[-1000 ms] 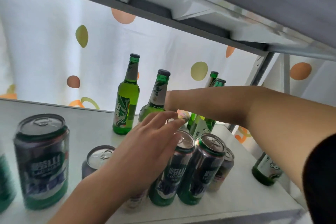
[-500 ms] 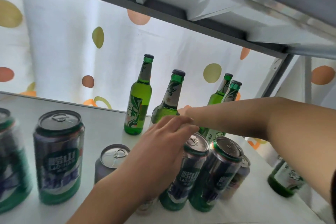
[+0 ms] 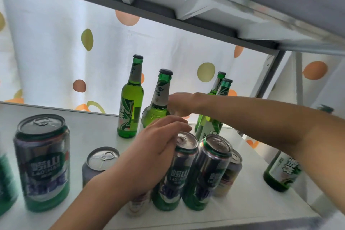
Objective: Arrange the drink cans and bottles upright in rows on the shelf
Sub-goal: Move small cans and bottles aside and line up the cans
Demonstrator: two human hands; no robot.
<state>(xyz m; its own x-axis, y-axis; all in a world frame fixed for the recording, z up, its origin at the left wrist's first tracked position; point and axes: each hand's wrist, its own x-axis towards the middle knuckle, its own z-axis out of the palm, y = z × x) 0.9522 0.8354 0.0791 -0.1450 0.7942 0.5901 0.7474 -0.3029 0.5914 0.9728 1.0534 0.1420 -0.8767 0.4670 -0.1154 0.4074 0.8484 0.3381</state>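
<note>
Roughly midway by my judgement: cans (image 3: 186,172) and bottles (image 3: 130,99) stand upright on the shelf (image 3: 89,132) but unevenly spaced, left hand (image 3: 155,147) open-fingered over a can, right hand (image 3: 180,104) against a bottle, grip unclear.

The white shelf (image 3: 78,132) lies bare between the big can (image 3: 43,162) at the left and the leftmost green bottle (image 3: 130,102), open to the back edge. The middle is crowded: tall cans (image 3: 203,172) stand touching, with a short grey can (image 3: 99,164) beside them. Bottles block the rear right, and the upper shelf (image 3: 186,5) hangs low overhead
</note>
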